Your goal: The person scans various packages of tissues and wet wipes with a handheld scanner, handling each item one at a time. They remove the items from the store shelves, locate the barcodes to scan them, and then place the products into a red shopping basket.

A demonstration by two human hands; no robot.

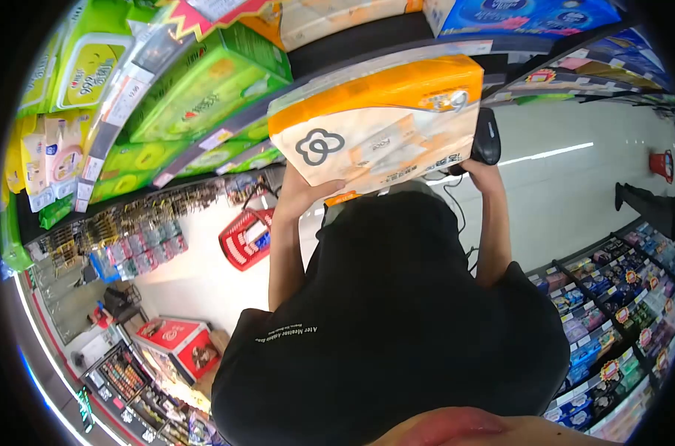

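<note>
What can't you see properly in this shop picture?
- Head view: the fingers of both hands are hidden behind the orange tissue pack.
- The black device by the right hand is partly covered by the pack.
- Small print on the pack is too blurred to read.
- The red basket is partly behind the left arm.

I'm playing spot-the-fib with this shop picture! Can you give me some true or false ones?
1. The left hand and the right hand both hold up an orange and white tissue pack. True.
2. The shopping basket on the floor is blue. False: it is red.
3. The big packs on the shelf at the left are green. True.
4. The person's T-shirt is white. False: it is black, with small white lettering.
5. The tissue pack lies in the shopping basket. False: it is up in the hands, in front of the shelves.
</note>
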